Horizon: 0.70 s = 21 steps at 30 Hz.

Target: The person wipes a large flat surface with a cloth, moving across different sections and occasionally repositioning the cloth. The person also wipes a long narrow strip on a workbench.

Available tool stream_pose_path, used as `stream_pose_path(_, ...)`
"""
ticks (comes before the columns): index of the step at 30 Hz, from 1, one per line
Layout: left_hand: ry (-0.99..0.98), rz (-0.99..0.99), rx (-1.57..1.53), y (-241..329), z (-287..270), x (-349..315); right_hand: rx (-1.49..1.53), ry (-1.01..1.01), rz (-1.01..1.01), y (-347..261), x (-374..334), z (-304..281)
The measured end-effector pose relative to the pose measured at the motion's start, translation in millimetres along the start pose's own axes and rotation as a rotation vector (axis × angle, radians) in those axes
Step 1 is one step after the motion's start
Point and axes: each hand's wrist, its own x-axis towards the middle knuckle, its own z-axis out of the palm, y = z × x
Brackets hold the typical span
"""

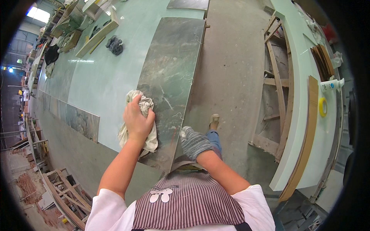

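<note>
A crumpled cream cloth (pixel 151 135) lies partly on a dark marbled slab (pixel 169 73) and hangs over its left edge. My bare left hand (pixel 138 118) is closed on the cloth and presses it against the slab. My right hand (pixel 194 143) wears a grey knitted glove, with its fingers curled beside the slab's right edge. Whether it grips the edge or holds something small is hidden. White thin squiggly marks run along the slab's right side.
The slab rests on a pale green table (pixel 104 88). A dark rag (pixel 114 45) and a wooden frame piece (pixel 98 37) lie farther left. On the right, a white bench (pixel 296 50) bears a cardboard strip (pixel 304 150), yellow tape (pixel 322 107) and a white bottle (pixel 332 84).
</note>
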Motion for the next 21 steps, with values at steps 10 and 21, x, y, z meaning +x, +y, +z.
stream_pose_path(10,0.021,-0.015,0.036,-1.7,2.5,-0.1,-0.056,-0.071,0.000,1.1,-34.8,29.0)
stream_pose_path(21,0.116,0.021,0.041,-10.2,11.4,-2.6,0.001,-0.014,-0.050,7.3,-54.3,55.8)
